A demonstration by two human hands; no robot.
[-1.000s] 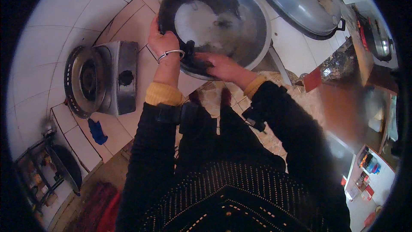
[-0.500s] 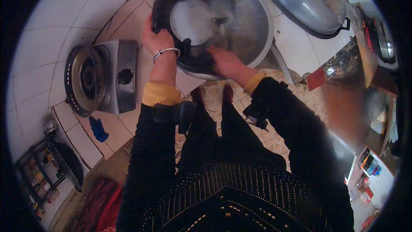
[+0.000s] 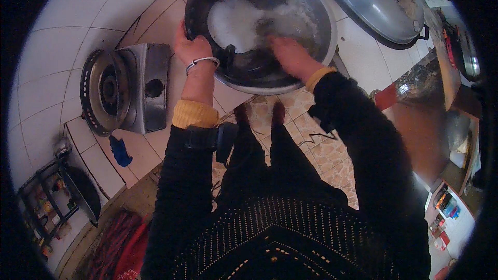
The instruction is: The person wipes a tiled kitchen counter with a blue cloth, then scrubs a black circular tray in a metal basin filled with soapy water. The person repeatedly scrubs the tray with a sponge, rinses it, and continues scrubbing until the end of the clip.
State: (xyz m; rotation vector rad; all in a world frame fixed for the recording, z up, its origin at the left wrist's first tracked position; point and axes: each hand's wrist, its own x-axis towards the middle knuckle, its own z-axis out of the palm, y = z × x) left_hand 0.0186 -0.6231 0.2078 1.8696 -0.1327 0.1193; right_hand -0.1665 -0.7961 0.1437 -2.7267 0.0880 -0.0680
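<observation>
A black wok [image 3: 199, 8] with cloudy, whitish water in it rests tilted in a wide metal basin [image 3: 328, 31]. My left hand [image 3: 193, 49], a silver bangle at its wrist, is closed on the wok's left rim. Inside, toward the wok's right side, my right hand [image 3: 293, 57] reaches into the water. Its fingers are bunched and pointing down, partly smeared by motion; a greyish blur by the fingertips is too unclear to name. Water ripples and splashes around that hand.
To the left a gas stove [image 3: 150, 88] stands on the tiled counter, with a blue cloth [image 3: 120, 151] near it. A large domed lid [image 3: 371, 0] lies at the back right. At the lower left a black pan [image 3: 83, 194] leans by a rack. Tiled floor [image 3: 332, 163] shows below.
My right hand has moved to the right and slightly up within the wok, and the water there is stirred. My left hand keeps its hold on the rim. The view has shifted slightly.
</observation>
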